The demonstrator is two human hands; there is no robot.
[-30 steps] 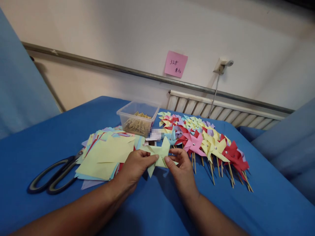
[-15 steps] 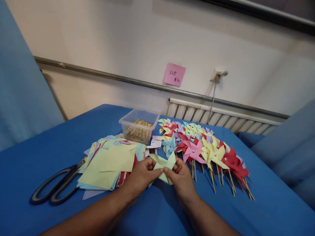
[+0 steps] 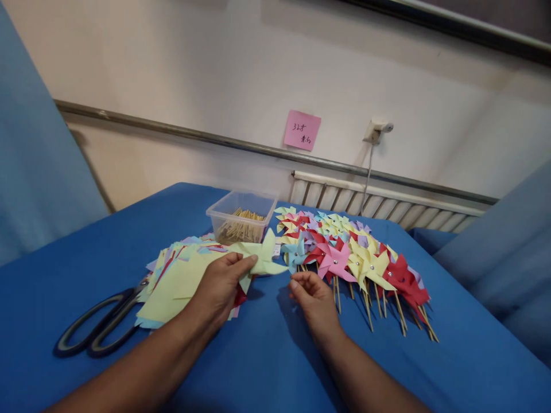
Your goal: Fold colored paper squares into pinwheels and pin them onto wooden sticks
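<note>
Paper-light and floppy, the pale green folded paper pinwheel (image 3: 262, 259) sits pinched in the left hand (image 3: 219, 285) above the blue surface (image 3: 267, 355) — best held at its centre, gently; the right hand (image 3: 313, 293) hangs loosely open, its grip empty.

I've got a pale green paper pinwheel (image 3: 260, 259) with no stick, folded points sticking out, tilted up a bit above the blue table, right beside the paper stack.
</note>
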